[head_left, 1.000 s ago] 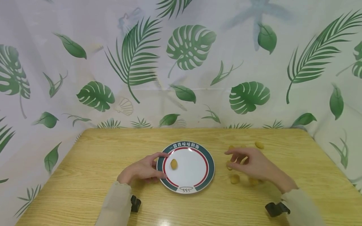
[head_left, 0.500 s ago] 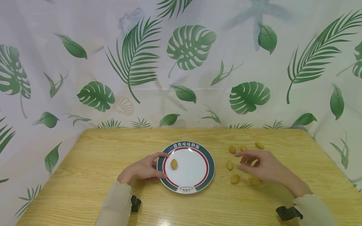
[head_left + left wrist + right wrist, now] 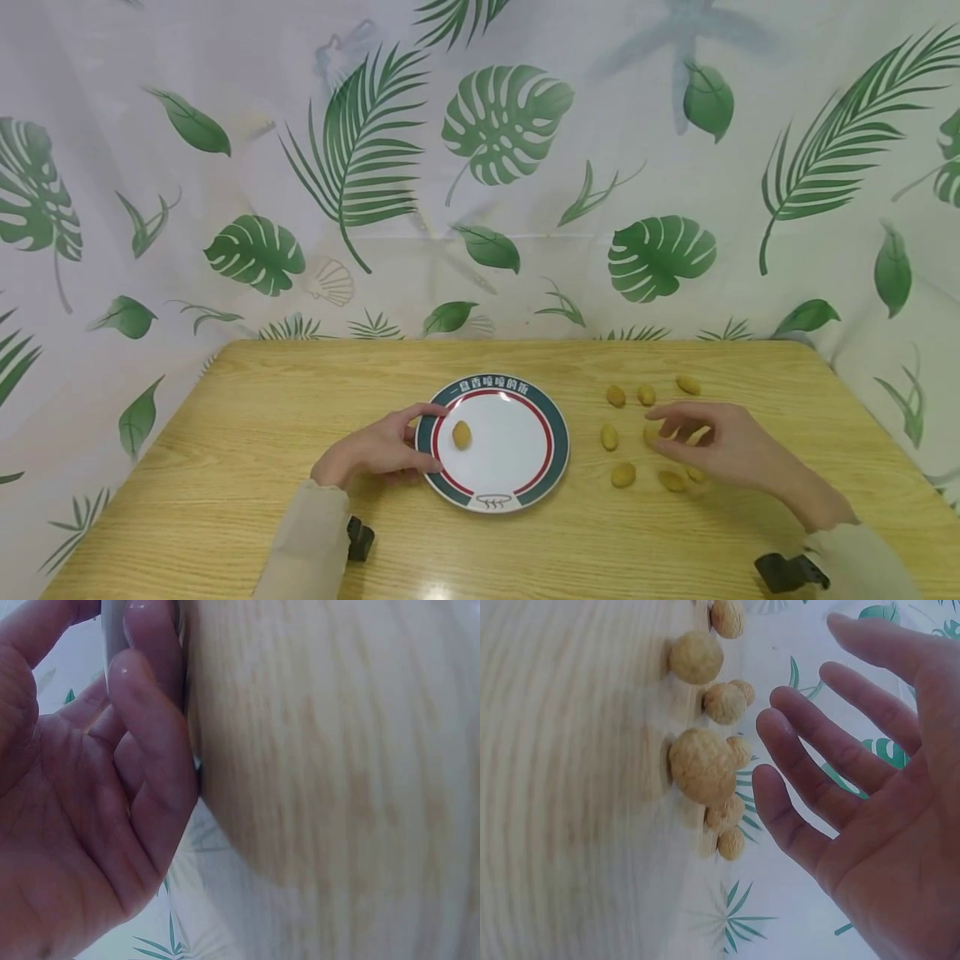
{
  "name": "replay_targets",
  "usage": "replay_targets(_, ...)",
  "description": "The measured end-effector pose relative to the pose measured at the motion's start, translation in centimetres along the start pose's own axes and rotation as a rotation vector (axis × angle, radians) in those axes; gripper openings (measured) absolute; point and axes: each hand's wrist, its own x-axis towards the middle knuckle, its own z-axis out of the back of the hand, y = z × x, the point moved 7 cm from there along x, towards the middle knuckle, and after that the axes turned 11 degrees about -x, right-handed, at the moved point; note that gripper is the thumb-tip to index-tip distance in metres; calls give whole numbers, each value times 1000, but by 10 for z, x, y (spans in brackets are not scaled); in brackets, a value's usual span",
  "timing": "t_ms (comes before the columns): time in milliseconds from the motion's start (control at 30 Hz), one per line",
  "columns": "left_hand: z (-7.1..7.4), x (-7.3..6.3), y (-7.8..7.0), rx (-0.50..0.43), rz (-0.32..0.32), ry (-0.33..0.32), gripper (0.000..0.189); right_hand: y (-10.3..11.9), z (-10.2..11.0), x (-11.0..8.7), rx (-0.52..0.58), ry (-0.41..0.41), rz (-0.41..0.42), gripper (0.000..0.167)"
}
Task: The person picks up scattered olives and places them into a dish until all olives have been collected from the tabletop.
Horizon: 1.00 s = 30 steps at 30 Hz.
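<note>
A white plate (image 3: 502,454) with a dark green rim and red ring lies on the table. My left hand (image 3: 386,446) grips its left edge, thumb and a finger over the rim; in the left wrist view other fingers (image 3: 154,735) curl against its outer side. One small oval, tan, nut-like piece (image 3: 461,434) sits on the plate's left part. To the right, my right hand (image 3: 720,442) hovers over several similar wrinkled pieces (image 3: 623,475), partly hiding some. The right wrist view shows its fingers (image 3: 840,750) loosely spread, apart from the pieces (image 3: 703,765) and holding nothing.
The wooden table (image 3: 285,383) reaches back to a white curtain (image 3: 540,250) printed with green leaves. Black straps with cameras (image 3: 791,573) sit on both wrists. Loose pieces such as the far one (image 3: 688,384) lie spread right of the plate.
My right hand has moved to the right over the scattered pieces, uncovering those nearest the plate. The left hand and the plate have stayed in place.
</note>
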Motion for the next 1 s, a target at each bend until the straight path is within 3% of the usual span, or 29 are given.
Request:
replay_targets(333, 0, 0, -1, -4, -9, 7, 70, -8, 4, -9, -9, -31, 19, 28)
replay_targets(1000, 0, -1, -1, 0, -8, 7, 70, -35, 13, -30, -91, -16, -74, 33)
